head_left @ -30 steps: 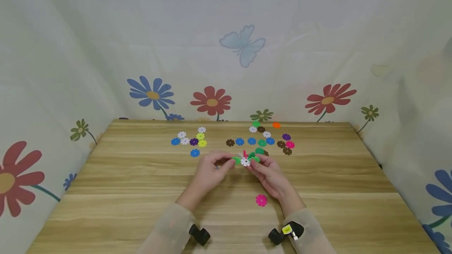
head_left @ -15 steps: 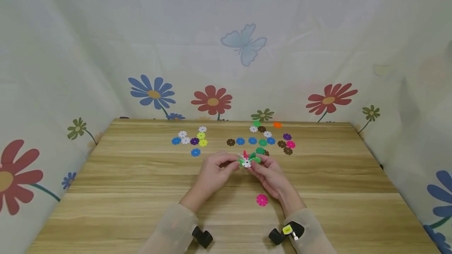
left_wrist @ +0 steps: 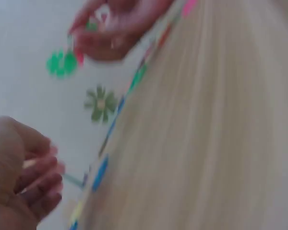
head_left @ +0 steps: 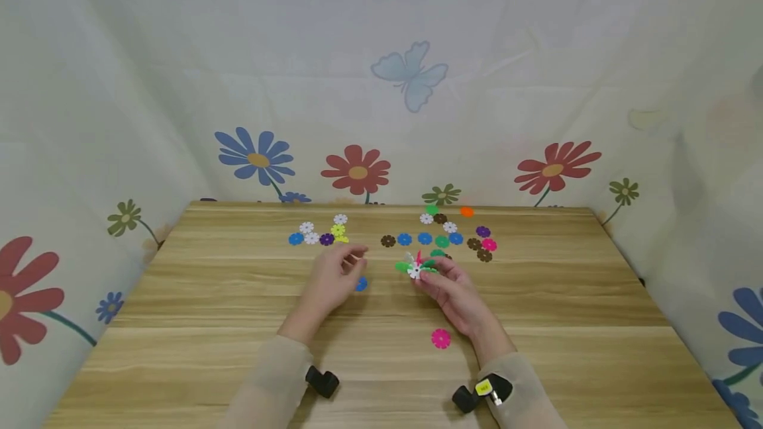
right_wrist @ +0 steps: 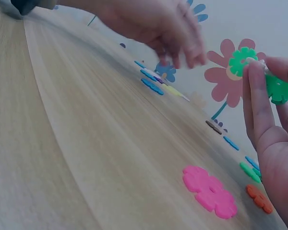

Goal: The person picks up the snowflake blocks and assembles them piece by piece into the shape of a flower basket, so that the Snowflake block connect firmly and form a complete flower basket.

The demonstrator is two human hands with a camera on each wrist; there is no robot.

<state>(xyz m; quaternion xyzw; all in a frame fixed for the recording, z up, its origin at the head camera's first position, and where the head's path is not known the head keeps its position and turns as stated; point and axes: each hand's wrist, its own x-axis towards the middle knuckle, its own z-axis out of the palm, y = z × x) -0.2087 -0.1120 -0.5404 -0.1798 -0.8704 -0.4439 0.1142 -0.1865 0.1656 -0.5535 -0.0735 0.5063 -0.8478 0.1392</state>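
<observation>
In the head view my right hand (head_left: 456, 293) pinches a small cluster of interlocked flower-shaped plastic discs (head_left: 415, 271), raised above the wooden table. White, green and pink pieces show in it, with one green disc (head_left: 402, 267) sticking out to the left. Two green discs of the cluster (right_wrist: 280, 89) show between the fingers in the right wrist view. My left hand (head_left: 328, 283) is apart from the cluster, its fingers loosely bent and holding nothing. Right beside its thumb lies a blue disc (head_left: 361, 284). The left wrist view is blurred; the left hand (left_wrist: 19, 172) appears at its lower left.
A pink disc (head_left: 441, 338) lies on the table (head_left: 381, 363) between the forearms. Toward the back left are several white, blue, purple and yellow discs (head_left: 338, 229). Further right, several brown, blue and green discs (head_left: 425, 238) spread out, with an orange one (head_left: 467, 212) near the back edge.
My left hand has let go of the green disc on the cluster's left side and moved left, uncovering a blue disc. The right hand stays nearly in place with the cluster.
</observation>
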